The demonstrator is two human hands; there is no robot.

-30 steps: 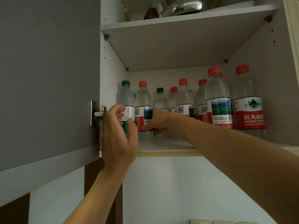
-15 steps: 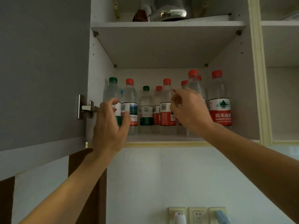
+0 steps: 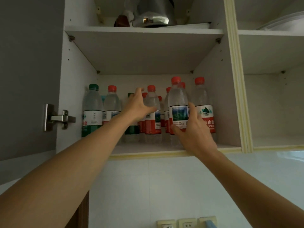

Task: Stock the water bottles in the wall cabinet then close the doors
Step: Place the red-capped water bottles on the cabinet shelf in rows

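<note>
Several water bottles with red or green caps stand on the lower shelf (image 3: 148, 149) of the open wall cabinet. My right hand (image 3: 195, 130) grips the front red-capped bottle (image 3: 178, 102) near the shelf's right end, thumb across the label's lower edge and fingers up its right side. My left hand (image 3: 139, 107) reaches into the middle of the row with fingers spread. It covers a green-capped bottle (image 3: 131, 129), and its thumb touches a red-capped bottle (image 3: 153, 119). A tall green-capped bottle (image 3: 92, 109) stands at the far left.
The grey cabinet door (image 3: 24, 79) hangs open on the left, on a metal hinge (image 3: 59, 119). A steel kettle (image 3: 153, 14) sits on the upper shelf. Another open compartment (image 3: 271, 104) lies to the right. Wall sockets (image 3: 185, 224) sit low on the tiled wall.
My left hand left the far-left green-capped bottle and moved right into the middle of the row. My right hand shifted right and lower onto the front red-capped bottle.
</note>
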